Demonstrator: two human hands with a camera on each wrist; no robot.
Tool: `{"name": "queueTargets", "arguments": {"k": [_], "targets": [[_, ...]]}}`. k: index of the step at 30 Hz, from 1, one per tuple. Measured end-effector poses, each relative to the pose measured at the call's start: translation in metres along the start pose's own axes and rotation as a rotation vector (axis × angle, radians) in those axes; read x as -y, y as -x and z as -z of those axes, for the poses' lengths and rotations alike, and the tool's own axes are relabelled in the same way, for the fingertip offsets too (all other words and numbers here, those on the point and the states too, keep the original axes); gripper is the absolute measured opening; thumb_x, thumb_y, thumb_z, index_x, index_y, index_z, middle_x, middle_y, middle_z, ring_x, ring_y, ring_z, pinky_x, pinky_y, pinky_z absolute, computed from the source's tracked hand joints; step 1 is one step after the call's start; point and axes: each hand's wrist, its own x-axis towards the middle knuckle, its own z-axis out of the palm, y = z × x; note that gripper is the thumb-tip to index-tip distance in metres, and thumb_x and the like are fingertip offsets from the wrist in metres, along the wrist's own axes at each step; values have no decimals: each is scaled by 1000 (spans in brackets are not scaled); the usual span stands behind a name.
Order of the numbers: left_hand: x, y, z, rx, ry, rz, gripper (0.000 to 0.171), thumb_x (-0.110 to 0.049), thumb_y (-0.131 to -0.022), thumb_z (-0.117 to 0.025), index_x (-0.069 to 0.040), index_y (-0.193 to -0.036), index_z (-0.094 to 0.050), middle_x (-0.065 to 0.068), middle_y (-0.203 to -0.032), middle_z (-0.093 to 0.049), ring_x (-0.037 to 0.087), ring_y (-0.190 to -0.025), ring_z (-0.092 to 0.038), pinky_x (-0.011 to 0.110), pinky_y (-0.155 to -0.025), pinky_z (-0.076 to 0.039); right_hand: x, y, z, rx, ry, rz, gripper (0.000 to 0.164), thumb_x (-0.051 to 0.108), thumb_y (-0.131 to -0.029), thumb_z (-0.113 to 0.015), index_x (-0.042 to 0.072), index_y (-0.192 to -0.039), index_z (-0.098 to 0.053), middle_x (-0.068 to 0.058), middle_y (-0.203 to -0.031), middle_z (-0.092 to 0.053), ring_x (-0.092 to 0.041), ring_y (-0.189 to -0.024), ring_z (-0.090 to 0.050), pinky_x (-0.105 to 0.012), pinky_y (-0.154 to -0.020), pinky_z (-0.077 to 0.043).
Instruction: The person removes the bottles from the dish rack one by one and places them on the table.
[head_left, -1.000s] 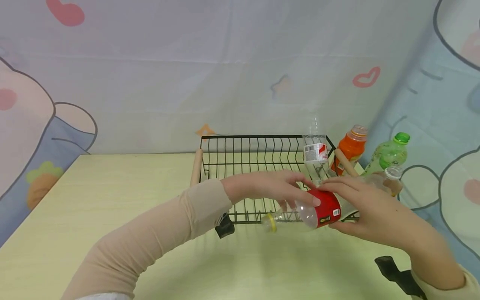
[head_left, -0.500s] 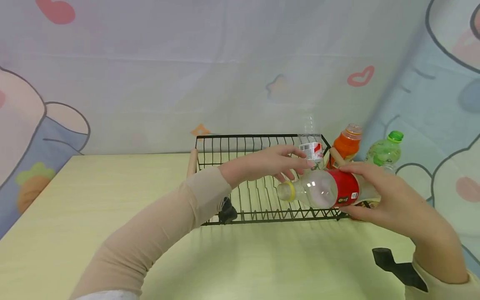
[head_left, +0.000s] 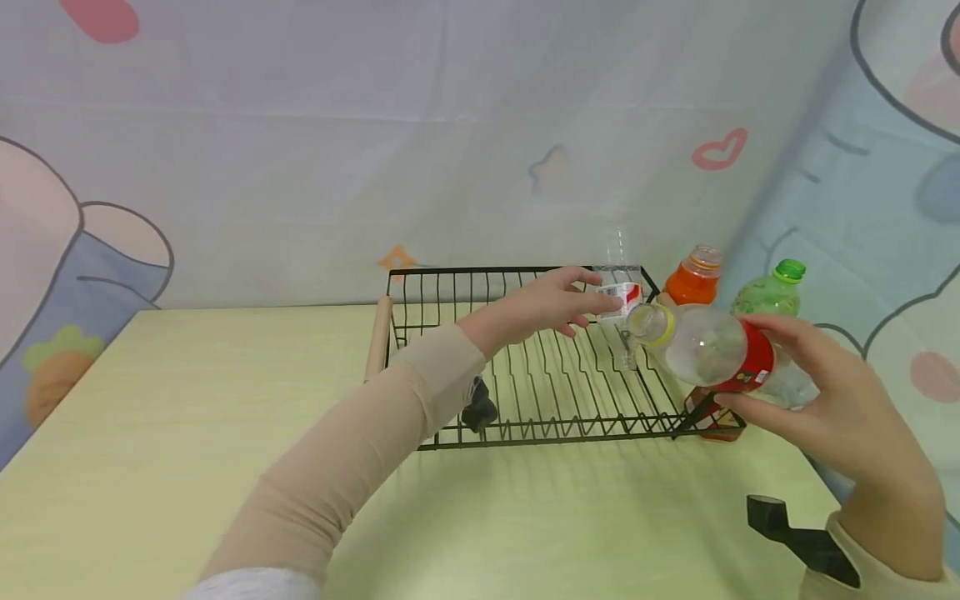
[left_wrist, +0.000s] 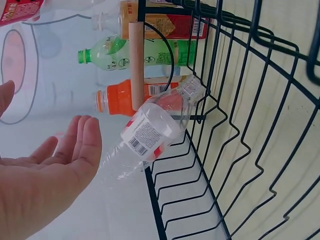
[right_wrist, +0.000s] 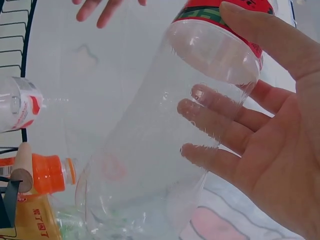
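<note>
My right hand (head_left: 847, 400) holds a clear plastic bottle (head_left: 705, 346) by its red label, thumb on one side and fingers on the other. The bottle lies nearly level above the right end of a black wire dish rack (head_left: 465, 270), its yellow-ringed neck pointing left. In the right wrist view, fingertips (right_wrist: 192, 107) show through its clear wall. My left hand (head_left: 536, 312) is over the rack with fingers loosely extended, holding nothing. Close to it, a second clear bottle (left_wrist: 145, 132) with a white-and-red label leans neck-down in the rack's far right corner.
Outside the rack's right side stand an orange bottle (head_left: 692, 285), a green bottle (head_left: 768, 293) and a bottle with a red-and-yellow label (left_wrist: 167, 26). Wooden handles (head_left: 380, 337) flank the rack. A patterned cloth (head_left: 300, 150) hangs behind the pale table (head_left: 225, 400).
The red-labelled bottle has turned, its neck coming into view, then risen and moved right with my right hand. My left hand has come off it and moved up and back.
</note>
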Motion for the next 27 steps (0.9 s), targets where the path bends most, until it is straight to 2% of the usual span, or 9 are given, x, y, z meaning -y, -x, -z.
{"name": "queueTargets", "arguments": {"k": [6,11,12,15,17,19,21,23,27], "targets": [[6,-12,-5,-71,57,-3,67,-37,-90,-68,-15,-145,-38,6,-127,-57,23,-107,-59,39,-91,-50,-13,14,2,-138,-140,-59,82,-16,-56,-84,-5,-130,-52,18,-120,-61,6,-115,-54,-7,-94,-39],[9,-28,-12,-154,61,31,69,-38,-89,-68,-15,-146,-36,6,-128,-55,22,-107,-58,37,-91,-50,-25,22,6,-204,-195,-125,76,-21,-65,-77,1,-133,-50,11,-122,-60,3,-113,-56,-7,-92,-40],[10,-31,-13,-174,64,47,70,-38,-89,-69,-16,-147,-36,6,-129,-54,21,-105,-59,38,-92,-49,-27,23,7,-210,-199,-127,75,-21,-67,-75,0,-133,-49,10,-123,-59,2,-112,-56,-7,-92,-41],[14,-40,-20,-233,83,86,73,-40,-87,-70,-17,-147,-34,6,-134,-52,23,-108,-58,39,-94,-48,-35,28,10,-253,-225,-97,65,-7,-75,-76,-8,-132,-47,8,-124,-59,-1,-110,-57,-8,-91,-42],[18,-47,-24,-261,108,99,75,-39,-87,-71,-17,-148,-33,7,-137,-50,24,-112,-57,40,-95,-47,-40,32,13,-301,-244,-106,63,-7,-77,-75,-8,-133,-46,6,-125,-59,-3,-108,-58,-8,-89,-42],[20,-55,-30,-276,137,104,76,-37,-87,-71,-16,-148,-32,8,-140,-48,25,-118,-54,41,-98,-46,-45,36,16,-357,-229,-181,62,-12,-78,-71,-6,-134,-45,6,-125,-59,-3,-108,-57,-8,-89,-43],[22,-62,-36,-293,146,107,76,-37,-87,-71,-15,-148,-32,9,-144,-44,25,-125,-50,42,-100,-44,-49,41,20,-405,-181,-303,69,-24,-75,-65,1,-137,-46,7,-125,-57,-2,-109,-56,-8,-89,-43],[23,-70,-43,-310,145,113,77,-36,-86,-72,-14,-148,-31,9,-147,-41,26,-129,-46,43,-103,-42,-60,49,24,-435,-128,-406,73,-27,-75,-62,4,-139,-46,10,-126,-56,-1,-111,-55,-6,-88,-43],[24,-83,-55,-348,158,127,80,-35,-85,-74,-12,-148,-31,10,-149,-38,26,-132,-43,41,-104,-41,-104,74,32,-492,-247,-488,74,-24,-77,-62,4,-142,-43,5,-130,-53,-6,-118,-52,-5,-85,-44]]}}
